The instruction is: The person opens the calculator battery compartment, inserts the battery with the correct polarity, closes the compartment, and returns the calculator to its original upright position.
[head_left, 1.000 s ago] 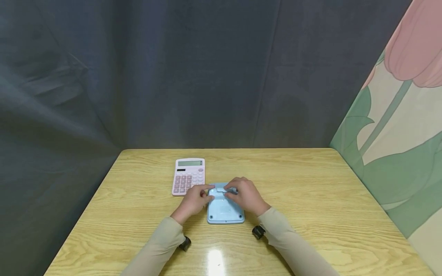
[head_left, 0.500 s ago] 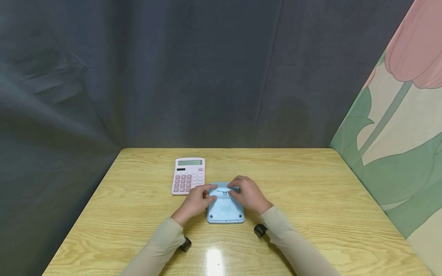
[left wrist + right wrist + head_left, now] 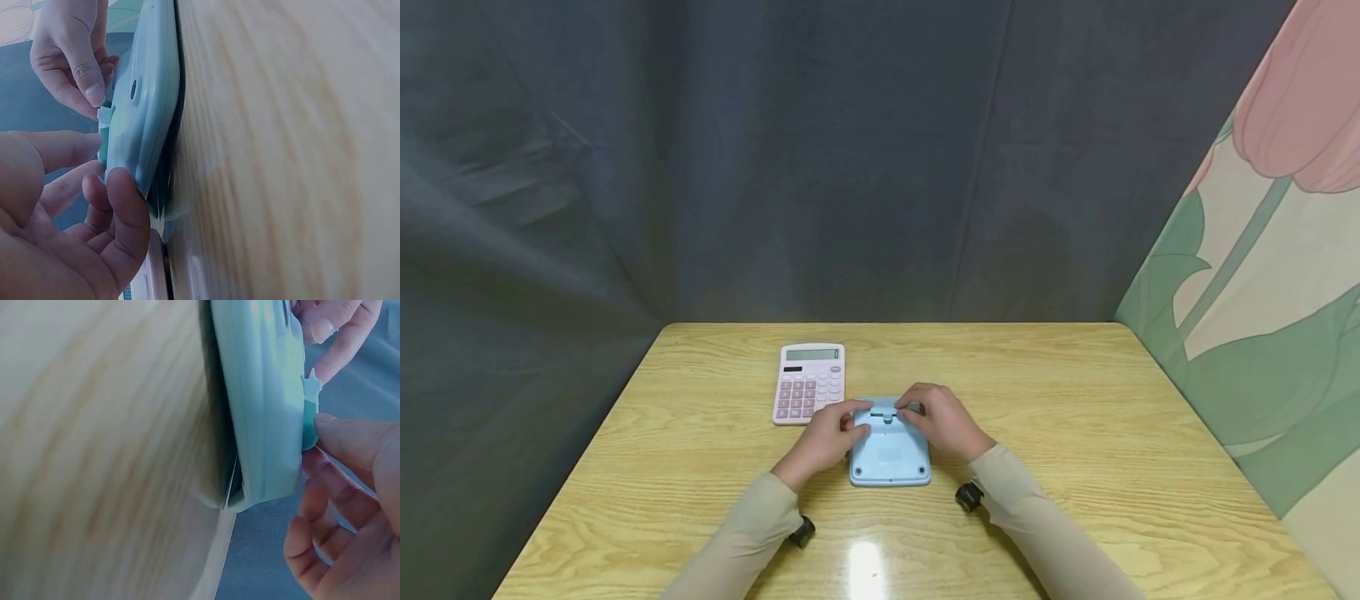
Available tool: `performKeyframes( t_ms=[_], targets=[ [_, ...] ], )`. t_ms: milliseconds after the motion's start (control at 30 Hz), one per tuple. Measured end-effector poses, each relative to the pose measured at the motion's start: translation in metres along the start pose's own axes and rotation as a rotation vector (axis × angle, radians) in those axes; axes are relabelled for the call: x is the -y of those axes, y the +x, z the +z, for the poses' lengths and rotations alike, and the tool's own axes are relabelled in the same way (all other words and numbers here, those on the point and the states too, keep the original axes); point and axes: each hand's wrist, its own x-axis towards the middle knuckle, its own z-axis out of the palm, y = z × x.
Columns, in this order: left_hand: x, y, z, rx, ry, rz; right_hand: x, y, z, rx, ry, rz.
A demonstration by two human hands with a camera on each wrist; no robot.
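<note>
A light-blue calculator (image 3: 890,457) lies face down on the table, its back up. Its battery cover (image 3: 884,411) is tilted up at the near side, and a narrow slot with some green shows beneath. My right hand (image 3: 943,423) pinches the right end of this cover between thumb and index finger. With thumb and index finger on the back, my left hand (image 3: 822,440) holds the calculator at its left side. Seen edge-on in the right wrist view, the raised cover (image 3: 310,406) stands out from the back. The calculator's keys and screen are hidden underneath.
A pink calculator (image 3: 810,383) lies face up to the left, close behind my left hand. The wooden table (image 3: 1037,375) reaches back to a dark curtain (image 3: 880,167). A flower-patterned panel (image 3: 1262,317) stands at the right.
The near edge of the battery cover has risen, and a dark and green gap has opened. My right hand has shifted slightly right; my left fingers have crept slightly right onto the back.
</note>
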Motion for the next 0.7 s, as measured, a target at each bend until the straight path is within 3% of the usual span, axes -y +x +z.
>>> performKeyframes(
  t_ms=[700],
  targets=[
    [-0.0009,-0.0013,0.0009,0.009,0.013,0.003,0.0043,-0.0037,-0.0021,-0.008,-0.108,-0.045]
  ],
)
